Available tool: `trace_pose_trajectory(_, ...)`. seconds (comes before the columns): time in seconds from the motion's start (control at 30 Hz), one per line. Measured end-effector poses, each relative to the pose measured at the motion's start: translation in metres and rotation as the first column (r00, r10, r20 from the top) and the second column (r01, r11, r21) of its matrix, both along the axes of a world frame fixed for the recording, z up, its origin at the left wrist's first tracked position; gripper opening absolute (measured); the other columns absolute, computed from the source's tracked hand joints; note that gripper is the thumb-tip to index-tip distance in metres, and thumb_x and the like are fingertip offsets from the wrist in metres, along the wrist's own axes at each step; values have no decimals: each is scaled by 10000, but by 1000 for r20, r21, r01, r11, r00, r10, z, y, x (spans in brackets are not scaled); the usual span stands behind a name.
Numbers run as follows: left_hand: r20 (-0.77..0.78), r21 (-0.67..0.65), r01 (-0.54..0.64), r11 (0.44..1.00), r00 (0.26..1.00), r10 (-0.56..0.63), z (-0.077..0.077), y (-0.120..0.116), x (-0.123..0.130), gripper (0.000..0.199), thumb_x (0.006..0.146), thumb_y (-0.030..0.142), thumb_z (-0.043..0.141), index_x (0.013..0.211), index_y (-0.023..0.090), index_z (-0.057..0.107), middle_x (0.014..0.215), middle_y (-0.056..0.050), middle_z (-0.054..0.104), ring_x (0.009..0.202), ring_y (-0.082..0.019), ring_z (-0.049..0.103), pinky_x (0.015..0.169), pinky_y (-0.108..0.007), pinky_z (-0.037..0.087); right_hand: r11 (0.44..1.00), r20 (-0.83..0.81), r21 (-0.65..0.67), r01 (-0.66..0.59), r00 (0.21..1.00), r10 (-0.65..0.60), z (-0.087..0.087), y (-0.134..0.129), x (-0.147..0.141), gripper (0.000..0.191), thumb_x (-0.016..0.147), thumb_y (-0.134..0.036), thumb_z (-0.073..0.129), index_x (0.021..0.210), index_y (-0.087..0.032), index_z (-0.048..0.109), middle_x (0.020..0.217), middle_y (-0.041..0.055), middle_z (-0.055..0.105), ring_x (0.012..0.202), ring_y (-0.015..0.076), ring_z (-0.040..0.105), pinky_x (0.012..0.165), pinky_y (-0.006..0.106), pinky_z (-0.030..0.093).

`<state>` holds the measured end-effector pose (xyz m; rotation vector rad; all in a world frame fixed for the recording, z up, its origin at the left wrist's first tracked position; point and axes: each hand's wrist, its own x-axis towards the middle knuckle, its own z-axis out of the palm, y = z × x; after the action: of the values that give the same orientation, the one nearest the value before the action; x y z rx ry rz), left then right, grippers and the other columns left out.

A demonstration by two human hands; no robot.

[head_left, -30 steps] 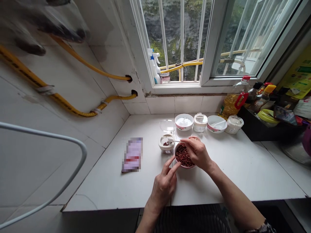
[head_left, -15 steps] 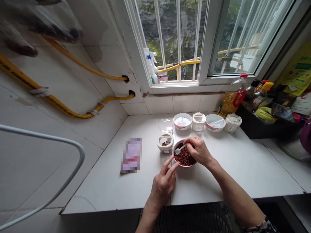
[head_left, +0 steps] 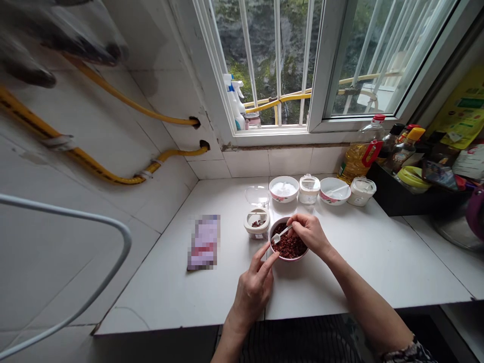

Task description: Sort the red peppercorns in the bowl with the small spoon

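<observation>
A bowl [head_left: 289, 259] stands on the white tabletop [head_left: 313, 295], near the middle, and it is filled with dark red grains [head_left: 293, 248]. Just to its left is a jar [head_left: 257, 233] with its clear lid [head_left: 257, 194] open at the far side; a few similar grains [head_left: 258, 223] are seen inside. Farther away there is a row: a flowered bowl [head_left: 284, 199] with white powder [head_left: 283, 189], a closed jar [head_left: 309, 190], a second flowered bowl [head_left: 333, 201] in which a white spoon lies, and at the right another closed jar [head_left: 362, 194]. What these two closed jars contain, I cannot tell.

The left hand [head_left: 254, 286] has its thumb and index finger spread apart, and their tips touch the near-left rim of the grain bowl. The right hand [head_left: 308, 233] is closed, pinching the handle of a small white spoon [head_left: 277, 238]. The head of this spoon is over the left part of the grains; whether it touches them is not clear.
</observation>
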<state>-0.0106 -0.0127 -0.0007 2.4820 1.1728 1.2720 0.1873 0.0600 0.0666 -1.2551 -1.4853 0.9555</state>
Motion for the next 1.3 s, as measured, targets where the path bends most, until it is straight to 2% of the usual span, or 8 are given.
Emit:
trace_pose_trajectory(0.13,6,8,0,1000,1000,0,0,0,0,507,951,34,436,1405,256,470,1432,-151,536,992,-161,724,745,-225,619,996,-113,-89,18,993,-28,0,2,2,158,694,-192,506,693,-192,664,508,-9,676,474,151,621,532,252,506)
trace_pose_trajectory(0.67,3,12,-6,1000,1000,6,0,0,1,483,939,23,428,1372,228,497,1428,-152,532,1017,-157,714,739,-206,611,989,-294,-149,10,954,-54,9,6,6,145,706,-286,604,745,-170,681,568,17,706,516,145,614,576,271,510)
trace_pose_trajectory(0.8,2,29,-6,1000,1000,6,-1,0,1,480,941,21,419,1372,220,494,1408,-155,542,1051,-168,705,752,-216,614,999,-289,-41,26,957,-37,11,3,-5,169,790,-322,608,832,-173,676,656,33,735,602,164,666,654,302,553)
trace_pose_trajectory(0.93,0,26,-3,1000,1000,3,-2,1,2,488,936,19,421,1376,220,489,1414,-160,537,1022,-169,715,726,-217,616,980,-166,186,66,985,-34,9,1,-18,159,911,-307,549,931,-197,662,786,49,761,741,199,724,716,333,569)
trace_pose_trajectory(1.0,1,30,-4,1000,1000,4,-2,1,2,491,934,19,416,1375,224,490,1414,-160,538,1001,-168,720,709,-216,617,931,16,365,27,999,-35,7,1,-22,163,949,-240,503,963,-207,663,842,60,774,792,210,730,799,377,552)
trace_pose_trajectory(1.07,3,33,-3,999,1000,3,-2,1,2,494,935,20,411,1377,226,488,1414,-162,540,990,-168,723,709,-220,618,842,241,531,-97,970,-40,4,1,-23,214,951,-152,460,983,-208,664,875,66,782,792,212,720,886,428,505)
trace_pose_trajectory(1.17,4,22,-2,1000,1000,2,-1,1,2,499,936,20,406,1384,228,481,1419,-166,535,967,-159,726,726,-227,619,734,423,634,-243,904,-66,5,1,-22,273,929,-78,429,1006,-204,659,886,61,784,758,202,702,927,443,462)
trace_pose_trajectory(1.3,3,18,-2,1000,1000,2,-1,1,1,499,933,14,408,1377,225,489,1411,-164,539,961,-155,726,720,-218,616,777,314,621,-107,942,-121,12,-3,-9,226,933,-109,465,966,-209,665,814,38,773,747,195,689,908,405,469)
